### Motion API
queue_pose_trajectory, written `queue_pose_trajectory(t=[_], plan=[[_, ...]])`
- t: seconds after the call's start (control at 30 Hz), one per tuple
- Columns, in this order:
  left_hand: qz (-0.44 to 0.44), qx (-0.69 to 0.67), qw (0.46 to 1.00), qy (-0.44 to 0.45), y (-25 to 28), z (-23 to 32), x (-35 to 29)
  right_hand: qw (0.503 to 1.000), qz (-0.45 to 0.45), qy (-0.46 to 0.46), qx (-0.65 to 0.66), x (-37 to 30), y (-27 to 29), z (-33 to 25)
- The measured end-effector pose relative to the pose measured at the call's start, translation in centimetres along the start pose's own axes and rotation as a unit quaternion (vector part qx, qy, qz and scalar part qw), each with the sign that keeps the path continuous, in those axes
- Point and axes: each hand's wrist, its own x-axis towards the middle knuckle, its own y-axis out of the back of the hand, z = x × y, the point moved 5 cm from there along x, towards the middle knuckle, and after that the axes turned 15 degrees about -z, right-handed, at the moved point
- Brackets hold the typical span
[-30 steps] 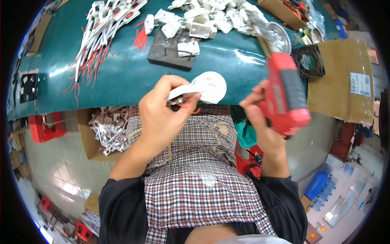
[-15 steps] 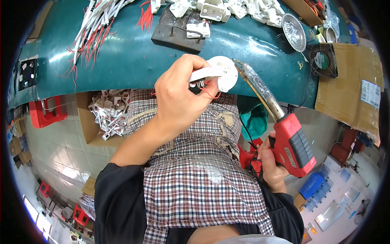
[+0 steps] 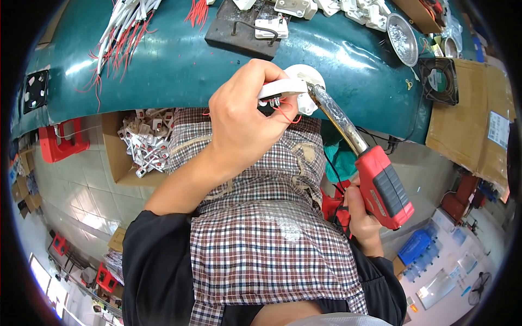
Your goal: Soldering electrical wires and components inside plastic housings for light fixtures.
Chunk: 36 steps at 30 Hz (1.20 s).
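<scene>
My left hand (image 3: 244, 111) grips a white plastic housing (image 3: 285, 87) with a round disc at its far end, held up over the bench edge. Thin red wires (image 3: 288, 113) and a small metal coil stick out near my fingertips. In my right hand (image 3: 361, 220) is a red and black soldering gun (image 3: 384, 187), its handle in my closed fingers. The gun's long, dark-stained metal barrel points up and left. Its tip meets the inner side of the white disc, though the exact contact point is too small to make out.
On the green bench (image 3: 179, 70) lie white cables with red ends (image 3: 117, 41), a dark metal block (image 3: 239, 38), white plastic parts (image 3: 296, 6) and a metal bowl (image 3: 402, 41). A small fan (image 3: 437, 80) stands at right. A carton of white pieces (image 3: 111, 146) sits below the bench.
The soldering gun has moved slightly left, and its tip has come from beside the white disc onto it. My left hand has shifted a little up and right with the housing.
</scene>
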Motion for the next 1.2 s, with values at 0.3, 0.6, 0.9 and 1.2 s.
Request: queue_pose_trajectory(t=[0.3, 0.6, 0.9, 1.2], plan=[[-0.017, 0.002, 1.000, 0.015, 0.3, 0.3, 0.2, 1.000, -0.016, -0.010, -0.024, 0.0, 0.1, 0.1], [-0.035, -0.003, 0.999, 0.016, 0.5, 0.2, 0.4, 0.998, -0.006, 0.007, -0.069, -0.2, 0.2, -0.5], [-0.011, -0.036, 0.999, 0.020, 0.4, 0.1, 0.5, 0.997, 0.007, 0.020, -0.073, 0.2, 0.1, -1.0], [-0.015, -0.039, 0.999, 0.016, 0.4, 0.0, 0.6, 0.991, -0.012, 0.041, -0.128, 0.0, 0.3, -1.2]])
